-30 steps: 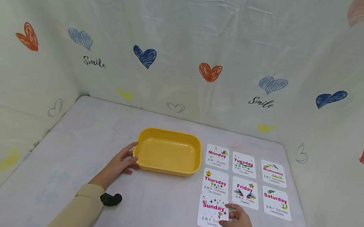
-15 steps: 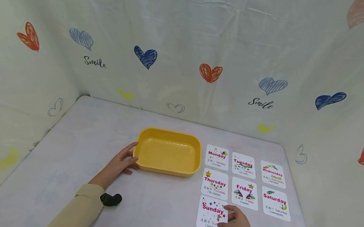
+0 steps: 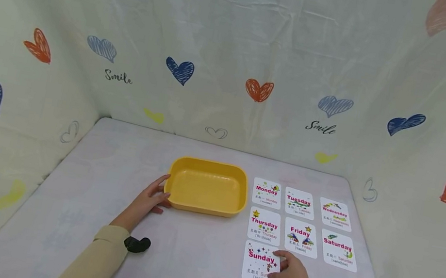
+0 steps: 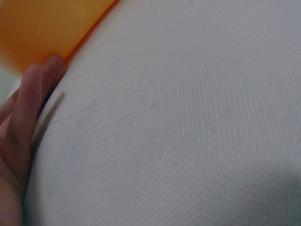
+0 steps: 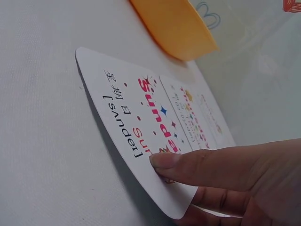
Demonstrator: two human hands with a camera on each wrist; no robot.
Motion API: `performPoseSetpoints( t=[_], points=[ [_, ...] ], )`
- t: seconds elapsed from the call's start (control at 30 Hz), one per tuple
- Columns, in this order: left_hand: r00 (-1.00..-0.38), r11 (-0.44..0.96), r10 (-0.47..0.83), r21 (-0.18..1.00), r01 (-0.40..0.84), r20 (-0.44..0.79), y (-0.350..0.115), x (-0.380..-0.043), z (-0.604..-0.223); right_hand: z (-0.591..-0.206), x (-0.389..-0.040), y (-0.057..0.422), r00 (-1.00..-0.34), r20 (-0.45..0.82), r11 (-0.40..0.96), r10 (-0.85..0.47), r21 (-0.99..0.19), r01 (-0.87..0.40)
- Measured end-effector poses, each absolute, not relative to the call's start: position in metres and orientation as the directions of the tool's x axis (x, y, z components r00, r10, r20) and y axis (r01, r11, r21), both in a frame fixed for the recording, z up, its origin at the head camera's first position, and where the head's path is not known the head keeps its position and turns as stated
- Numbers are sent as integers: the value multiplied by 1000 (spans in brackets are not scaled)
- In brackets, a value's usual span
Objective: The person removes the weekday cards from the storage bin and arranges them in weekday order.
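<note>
My right hand [image 3: 293, 274] pinches the right edge of the white Sunday card [image 3: 257, 263]. In the right wrist view the thumb [image 5: 167, 160] presses on the card's printed face, and the other fingers are around its edge. That card lies just below the Thursday card [image 3: 264, 225] in the head view, a thin gap between them. My left hand [image 3: 148, 200] rests against the near left corner of a yellow tray [image 3: 202, 208]. In the left wrist view its fingers [image 4: 29, 94] lie fairly straight against the tray's outer wall.
Above the Sunday card stand two rows of day cards: Monday [image 3: 267, 193], Tuesday [image 3: 299, 204] and Wednesday [image 3: 335, 214], then Thursday, Friday [image 3: 301, 238] and Saturday [image 3: 339, 250]. A heart-printed curtain [image 3: 219, 109] surrounds the white table [image 3: 184, 265] at the back and sides.
The Sunday card has slid slightly towards me in my right hand; it overlapped the Thursday card's lower edge before and now sits below it. My left hand has stayed at the tray.
</note>
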State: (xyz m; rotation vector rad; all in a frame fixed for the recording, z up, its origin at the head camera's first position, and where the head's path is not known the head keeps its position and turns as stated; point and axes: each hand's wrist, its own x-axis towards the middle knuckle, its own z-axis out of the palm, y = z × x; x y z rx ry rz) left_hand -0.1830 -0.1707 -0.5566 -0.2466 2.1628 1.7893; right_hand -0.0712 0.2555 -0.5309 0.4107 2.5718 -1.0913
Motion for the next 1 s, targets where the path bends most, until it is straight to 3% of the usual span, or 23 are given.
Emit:
performPoseSetpoints(
  t=[1.0],
  points=[
    [-934,211,75,921,-328,-350,-169,-180,-553,-528,-72,251,-907,-398,714,140,-594,371]
  ],
)
